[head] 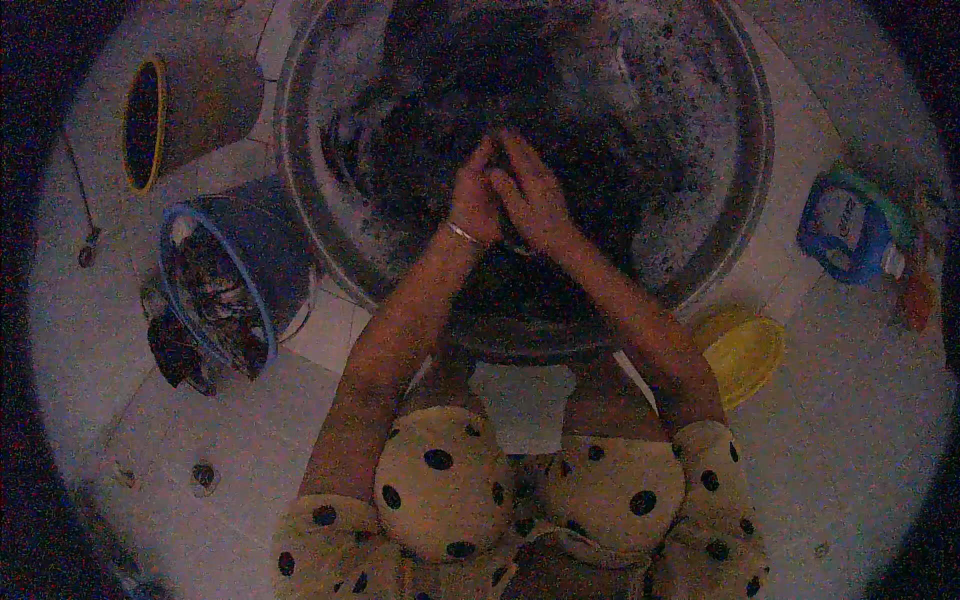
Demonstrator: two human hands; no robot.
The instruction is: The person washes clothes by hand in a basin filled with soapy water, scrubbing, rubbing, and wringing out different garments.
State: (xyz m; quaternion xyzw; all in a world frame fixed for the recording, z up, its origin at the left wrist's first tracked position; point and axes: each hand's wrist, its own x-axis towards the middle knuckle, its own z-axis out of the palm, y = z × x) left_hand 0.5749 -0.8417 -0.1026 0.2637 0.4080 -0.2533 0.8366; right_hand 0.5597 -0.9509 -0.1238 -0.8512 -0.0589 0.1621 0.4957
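A large round basin (761, 142) fills the upper middle of the view, its pale inner wall spotted with dark flecks. Inside lies a dark mass, perhaps wet cloth (480, 82); dim light hides its texture. Over it, my left hand (476, 195) and my right hand (534, 202) meet with fingertips close together, pointing away from me. A thin bracelet (463, 234) circles my left wrist. Whether anything sits between the fingers cannot be made out.
Left of the basin, a blue-rimmed bucket (259, 319) leans with dark material inside and over its lip. Beyond it lies a yellow-rimmed bucket (206, 105). At right are a yellow plastic bowl (742, 356) and a blue container (832, 225) bearing writing. Pale tiles (825, 435) cover the floor.
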